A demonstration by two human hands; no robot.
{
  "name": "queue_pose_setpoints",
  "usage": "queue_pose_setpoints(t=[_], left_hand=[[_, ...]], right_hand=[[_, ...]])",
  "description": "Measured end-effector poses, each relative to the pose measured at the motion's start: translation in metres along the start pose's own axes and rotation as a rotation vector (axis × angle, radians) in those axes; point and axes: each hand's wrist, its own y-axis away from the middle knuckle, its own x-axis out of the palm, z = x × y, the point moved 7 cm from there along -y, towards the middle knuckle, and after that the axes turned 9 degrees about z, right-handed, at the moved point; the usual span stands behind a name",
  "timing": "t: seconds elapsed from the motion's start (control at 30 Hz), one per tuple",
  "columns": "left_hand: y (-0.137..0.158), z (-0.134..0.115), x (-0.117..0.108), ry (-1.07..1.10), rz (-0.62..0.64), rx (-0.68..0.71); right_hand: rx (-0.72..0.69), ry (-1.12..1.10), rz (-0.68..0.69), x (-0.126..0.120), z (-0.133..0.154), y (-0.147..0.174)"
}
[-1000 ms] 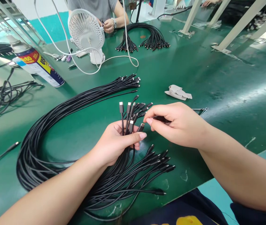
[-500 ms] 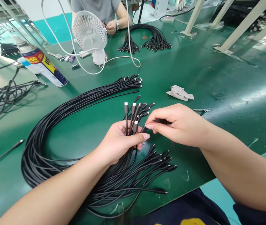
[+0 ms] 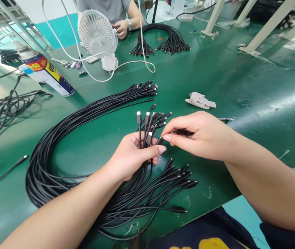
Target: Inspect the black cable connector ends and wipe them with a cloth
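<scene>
A bunch of black USB cables is gripped in my left hand, their plugs with metal tips fanning up between thumb and fingers. My right hand is closed, thumb and forefinger pinched at the tip of one cable plug beside the left thumb. Under its curled fingers shows a slim dark thing, mostly hidden. Many more black cables curve in a wide loop on the green table, with loose plug ends spread below my hands.
A crumpled pale scrap and a thin metal tool lie beyond my right hand. At the left stand a spray can and tangled cables. A white fan partly hides a co-worker, near another cable bundle.
Both hands keep nearly the same pose at the plug. The view has shifted slightly.
</scene>
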Motion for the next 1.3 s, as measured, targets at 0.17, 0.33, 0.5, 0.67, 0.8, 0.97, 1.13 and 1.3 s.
queue_pose_setpoints(t=[0.17,0.33,0.5,0.67,0.8,0.97,1.13,1.3], left_hand=[[0.000,-0.001,0.000,-0.003,-0.005,-0.002],[0.000,0.001,0.000,0.006,-0.004,-0.017],[-0.001,0.002,-0.001,-0.005,0.011,-0.022],[-0.001,0.002,-0.001,-0.009,0.024,-0.023],[0.000,0.001,-0.001,-0.008,0.022,-0.020],[0.000,0.001,-0.001,0.006,0.010,-0.016],[0.001,0.002,-0.001,0.035,0.010,-0.014],[0.002,0.004,-0.004,0.111,-0.057,-0.025]], right_hand=[[-0.006,-0.021,0.020,0.002,-0.002,-0.001],[-0.052,0.010,0.016,0.002,0.002,-0.001],[-0.047,0.029,0.018,0.002,-0.001,0.000],[-0.080,0.036,0.019,0.002,0.001,-0.001],[-0.083,0.032,0.015,0.000,0.003,-0.001],[-0.020,-0.041,0.011,-0.001,-0.002,-0.001],[-0.001,-0.094,0.025,0.008,-0.003,-0.003],[0.046,-0.010,0.008,0.005,-0.007,-0.005]])
